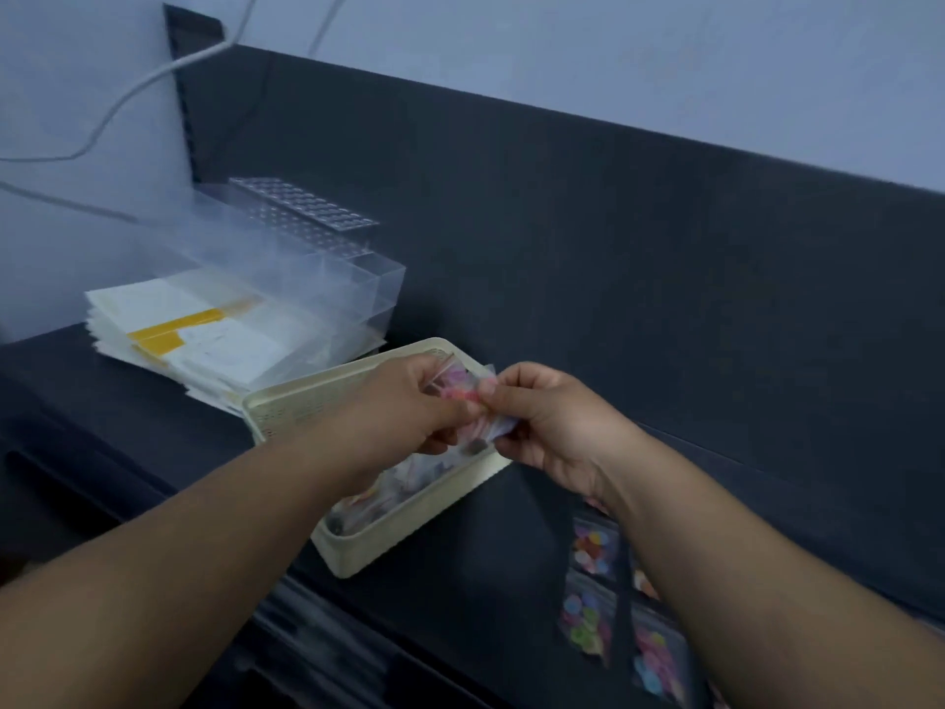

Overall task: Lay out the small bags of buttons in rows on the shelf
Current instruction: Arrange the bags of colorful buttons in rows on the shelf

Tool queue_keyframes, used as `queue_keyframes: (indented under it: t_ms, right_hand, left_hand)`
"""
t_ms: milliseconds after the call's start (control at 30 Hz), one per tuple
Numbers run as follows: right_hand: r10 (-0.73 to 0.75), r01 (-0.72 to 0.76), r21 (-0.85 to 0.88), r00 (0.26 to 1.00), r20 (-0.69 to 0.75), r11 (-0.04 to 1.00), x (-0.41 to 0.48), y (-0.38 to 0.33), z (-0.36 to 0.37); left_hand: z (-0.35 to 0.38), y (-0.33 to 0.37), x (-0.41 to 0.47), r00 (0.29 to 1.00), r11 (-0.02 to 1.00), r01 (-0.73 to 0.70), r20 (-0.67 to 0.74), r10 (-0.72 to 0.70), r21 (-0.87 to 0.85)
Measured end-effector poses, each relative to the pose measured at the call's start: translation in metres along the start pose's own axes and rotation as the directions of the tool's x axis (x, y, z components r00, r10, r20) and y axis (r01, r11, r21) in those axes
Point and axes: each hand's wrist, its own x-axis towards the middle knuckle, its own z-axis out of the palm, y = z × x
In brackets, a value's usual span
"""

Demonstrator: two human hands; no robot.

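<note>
A cream plastic basket (286,409) stands on the dark shelf (562,309) and holds several small clear bags of buttons (388,491). Above the basket, my left hand (409,406) and my right hand (547,422) both pinch a small bunch of clear button bags (468,401) with pink and dark buttons inside. Several bags of coloured buttons (593,547) lie flat in rows on the shelf at lower right, partly hidden by my right forearm.
A stack of clear plastic boxes (327,278) and a pile of white paper packets (204,340) with yellow strips sit at the shelf's left end. The shelf's dark back panel (613,207) rises behind. White cables (148,84) hang on the wall.
</note>
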Motion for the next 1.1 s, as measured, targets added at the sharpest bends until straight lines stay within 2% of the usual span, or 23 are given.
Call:
queue_keyframes:
  t_ms: [167,300,500,667,933,1033,1100]
  right_hand:
    - [0.058,-0.055,0.194,0.998,-0.01,0.979,-0.048,-0.006,-0.05]
    - [0.058,-0.043,0.336,0.998,-0.036,0.941,-0.088,0.0,-0.091]
    - [0.088,-0.017,0.265,0.962,-0.258,0.964,-0.132,0.022,-0.134]
    - [0.121,-0.015,0.314,0.94,-0.319,0.949,-0.174,0.042,-0.176]
    - [0.05,-0.018,0.084,0.918,-0.394,0.996,-0.227,0.079,-0.221]
    - [0.048,-0.094,-0.085,0.9,-0.433,0.992,-0.245,0.095,-0.226]
    - [0.079,-0.149,-0.112,0.877,-0.474,0.982,-0.253,0.104,-0.223]
  left_hand:
    - [0.046,0.015,0.003,0.999,1.0,0.024,0.039,-0.023,-0.003]
    - [0.086,0.024,0.003,0.993,0.996,0.074,0.099,-0.07,-0.042]
    - [0.151,0.031,-0.003,0.972,0.993,0.117,0.21,-0.109,-0.027]
    - [0.202,0.028,-0.012,0.961,0.993,0.114,0.253,-0.115,0.017]
    - [0.265,0.016,-0.043,0.957,0.984,0.174,0.241,-0.16,-0.037]
    - [0.268,0.021,-0.054,0.958,0.985,0.168,0.242,-0.154,-0.04]
    - [0.264,0.024,-0.056,0.961,0.986,0.164,0.232,-0.151,-0.041]
